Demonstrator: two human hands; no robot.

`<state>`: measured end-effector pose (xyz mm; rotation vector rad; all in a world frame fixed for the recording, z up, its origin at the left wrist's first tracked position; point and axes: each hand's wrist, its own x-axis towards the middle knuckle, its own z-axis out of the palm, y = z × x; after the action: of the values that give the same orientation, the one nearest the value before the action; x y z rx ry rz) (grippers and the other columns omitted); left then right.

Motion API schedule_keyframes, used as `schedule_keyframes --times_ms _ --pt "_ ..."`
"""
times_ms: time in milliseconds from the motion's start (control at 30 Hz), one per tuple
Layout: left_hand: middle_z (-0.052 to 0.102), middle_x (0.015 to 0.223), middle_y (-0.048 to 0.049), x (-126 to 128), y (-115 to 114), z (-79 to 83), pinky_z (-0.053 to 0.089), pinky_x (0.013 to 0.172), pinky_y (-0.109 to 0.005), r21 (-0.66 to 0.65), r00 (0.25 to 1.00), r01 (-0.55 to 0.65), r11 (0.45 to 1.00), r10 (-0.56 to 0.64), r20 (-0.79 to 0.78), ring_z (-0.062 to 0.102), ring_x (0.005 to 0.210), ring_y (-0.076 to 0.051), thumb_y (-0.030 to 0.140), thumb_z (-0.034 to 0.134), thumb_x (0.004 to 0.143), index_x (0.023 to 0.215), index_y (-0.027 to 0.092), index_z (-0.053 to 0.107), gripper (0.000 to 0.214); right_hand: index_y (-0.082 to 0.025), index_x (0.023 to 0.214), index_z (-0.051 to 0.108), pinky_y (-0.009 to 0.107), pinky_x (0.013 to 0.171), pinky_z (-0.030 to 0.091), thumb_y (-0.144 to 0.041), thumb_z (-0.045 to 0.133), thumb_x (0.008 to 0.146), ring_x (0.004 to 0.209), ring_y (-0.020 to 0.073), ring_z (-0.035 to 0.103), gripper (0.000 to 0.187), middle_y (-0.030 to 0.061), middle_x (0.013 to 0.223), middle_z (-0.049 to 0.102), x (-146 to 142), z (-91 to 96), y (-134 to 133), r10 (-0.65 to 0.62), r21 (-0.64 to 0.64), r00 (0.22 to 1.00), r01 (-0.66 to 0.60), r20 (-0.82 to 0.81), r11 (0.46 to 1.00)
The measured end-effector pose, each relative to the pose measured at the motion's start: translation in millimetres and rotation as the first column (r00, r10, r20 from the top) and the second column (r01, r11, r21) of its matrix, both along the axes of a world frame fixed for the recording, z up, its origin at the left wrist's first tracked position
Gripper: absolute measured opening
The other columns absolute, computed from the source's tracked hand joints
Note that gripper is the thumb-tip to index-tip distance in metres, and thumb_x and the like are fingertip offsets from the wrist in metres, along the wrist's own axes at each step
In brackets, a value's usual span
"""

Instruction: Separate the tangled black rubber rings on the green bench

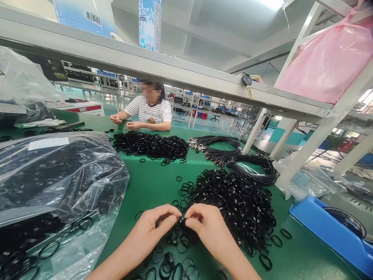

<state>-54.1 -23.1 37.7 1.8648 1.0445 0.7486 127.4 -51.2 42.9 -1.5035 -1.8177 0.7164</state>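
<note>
Green desk (151, 179): beside ring pile (236, 206), left hand (157, 221) and right hand (205, 219), fingers closed, apparently pinched black ring (182, 219); light tension seemed best.

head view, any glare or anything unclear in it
Head view: the ceiling light glares white at the top edge; head view: the clear bag shows bright reflections; head view: pixelation covers part of the co-worker; head view: fine detail between the left hand and the right hand is unclear.
</note>
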Motion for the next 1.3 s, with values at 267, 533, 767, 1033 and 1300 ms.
schedule_keyframes --times_ms 267,533,767,1033,1300 --pt "0.063 0.065 0.0019 4.3 3.0 -3.7 0.044 0.061 -0.023 -0.158 0.989 -0.022 0.987 0.046 0.144 0.055 0.064 -0.015 0.039 0.058 0.082 0.079 0.019 0.068 0.023 -0.016 0.071 0.07 0.022 0.054 0.041 -0.021 0.061 0.072 0.061 0.0148 0.06 0.01 0.0004 0.06 0.064 -3.0 4.7 4.0 -0.06 -0.224 0.916 -0.033 -0.397 0.974" --pt "0.069 0.111 -0.0019 -14.5 20.5 -10.6 0.042 0.093 -0.037 0.05 0.991 -0.131 0.99 0.132 -0.027 0.057 0.107 -0.026 0.016 0.053 0.073 0.096 0.026 0.072 0.031 -0.02 0.106 0.065 0.037 0.078 0.041 -0.007 0.049 0.078 0.087 0.0254 0.057 0.034 0.0084 0.095 0.066 12.0 -6.6 3.6 -0.269 0.204 0.943 0.229 0.194 0.952" --pt "0.07 0.107 -0.0029 -20.8 27.0 -14.1 0.045 0.091 -0.035 0.074 0.978 -0.207 0.975 0.205 0.037 0.061 0.103 -0.024 0.01 0.043 0.065 0.084 0.021 0.071 0.036 -0.03 0.094 0.065 0.029 0.069 0.041 -0.016 0.057 0.085 0.086 0.0193 0.054 0.019 -0.0002 0.101 0.062 -49.5 -29.2 -12.2 0.158 0.347 0.87 -0.345 0.467 0.872" --pt "0.069 0.091 0.0003 -31.6 24.7 7.5 0.045 0.076 -0.028 -0.015 0.991 -0.023 1.0 0.021 -0.135 0.061 0.084 -0.021 0.031 0.049 0.083 0.091 0.024 0.07 0.023 -0.022 0.103 0.066 0.031 0.079 0.043 0.0 0.052 0.082 0.092 0.0208 0.058 0.033 0.004 0.102 0.066 4.3 -5.7 5.0 -0.177 0.271 0.905 0.072 0.387 0.96" --pt "0.058 0.095 0.0008 -38.1 22.4 16.4 0.04 0.081 -0.027 -0.024 0.929 0.182 0.983 -0.18 -0.322 0.052 0.094 -0.021 0.025 0.055 0.08 0.098 0.028 0.065 0.021 -0.027 0.092 0.067 0.026 0.07 0.043 -0.006 0.053 0.084 0.082 0.0174 0.055 0.026 -0.0007 0.088 0.063 -18.2 -10.1 -4.2 0.068 0.218 0.882 -0.189 0.466 0.957"
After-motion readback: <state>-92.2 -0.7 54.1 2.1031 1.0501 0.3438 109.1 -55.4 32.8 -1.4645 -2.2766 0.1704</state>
